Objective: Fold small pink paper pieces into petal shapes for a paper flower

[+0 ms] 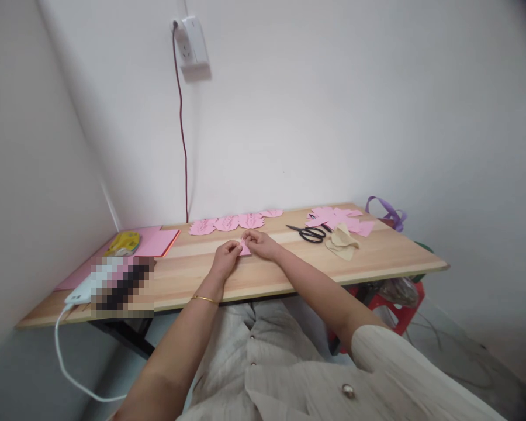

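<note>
Between my two hands is a small piece of pink paper (245, 250), low over the front middle of the wooden table. My left hand (226, 257) pinches its left side with thumb and fingers. The fingers of my right hand (262, 244) are closed on its upper right part, and they hide much of its shape. Just behind my hands, several pink paper cutouts (227, 223) with scalloped edges and drawn lines lie in a row by the wall. Black-handled scissors (309, 233) rest to the right of my right hand.
Pink paper scraps (333, 217) and a crumpled beige cloth or paper (342, 241) lie at the right. At the left are stacked coloured sheets (158, 242), a yellow packet (123, 242) and a white power strip (81, 291) with a cable. A red stool (403, 316) stands beyond the table's right end.
</note>
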The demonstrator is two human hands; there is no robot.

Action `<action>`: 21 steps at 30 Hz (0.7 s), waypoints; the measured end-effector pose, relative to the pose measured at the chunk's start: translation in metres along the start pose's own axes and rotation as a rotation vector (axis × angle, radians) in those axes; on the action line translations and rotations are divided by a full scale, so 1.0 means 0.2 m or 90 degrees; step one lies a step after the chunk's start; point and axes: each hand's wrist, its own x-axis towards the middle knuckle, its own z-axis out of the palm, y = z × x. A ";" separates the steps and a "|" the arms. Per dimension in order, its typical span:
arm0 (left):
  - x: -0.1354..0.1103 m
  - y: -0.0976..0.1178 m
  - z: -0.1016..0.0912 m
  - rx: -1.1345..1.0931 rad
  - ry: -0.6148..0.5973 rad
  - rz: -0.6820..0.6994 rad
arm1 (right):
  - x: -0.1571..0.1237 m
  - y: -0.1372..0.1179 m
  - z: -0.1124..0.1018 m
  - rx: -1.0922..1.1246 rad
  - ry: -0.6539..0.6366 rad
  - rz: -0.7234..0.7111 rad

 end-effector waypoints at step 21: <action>-0.01 0.03 0.03 -0.371 0.033 -0.149 | 0.02 0.02 0.07 0.146 0.084 -0.041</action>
